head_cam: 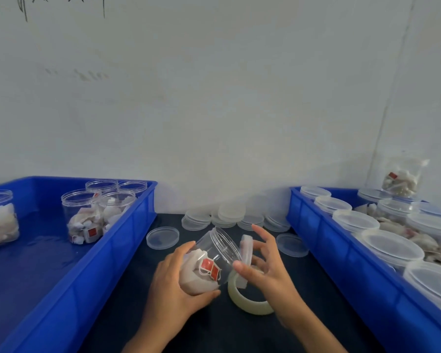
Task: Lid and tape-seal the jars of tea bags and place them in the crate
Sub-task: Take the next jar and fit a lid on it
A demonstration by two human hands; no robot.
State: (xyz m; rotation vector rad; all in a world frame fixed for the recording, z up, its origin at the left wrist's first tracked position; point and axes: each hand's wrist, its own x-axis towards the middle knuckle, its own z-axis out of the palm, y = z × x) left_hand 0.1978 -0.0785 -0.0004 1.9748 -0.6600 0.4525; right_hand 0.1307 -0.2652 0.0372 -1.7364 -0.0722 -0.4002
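Head view: left hand [175, 281] grips the tilted jar [209, 261] at centre; right hand [262, 268] pinches a lid [247, 256] at its mouth, not seated. Taping remains. Open jars wait in the left crate [127, 240]; lidded jars fill the right crate [313, 225].

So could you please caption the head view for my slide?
Left hand grips tilted jar; right hand brings lid to its mouth.

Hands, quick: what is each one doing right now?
Left hand: closed around the jar of tea bags, holding it tilted.
Right hand: fingers curled on a clear lid, held at the jar's open mouth.
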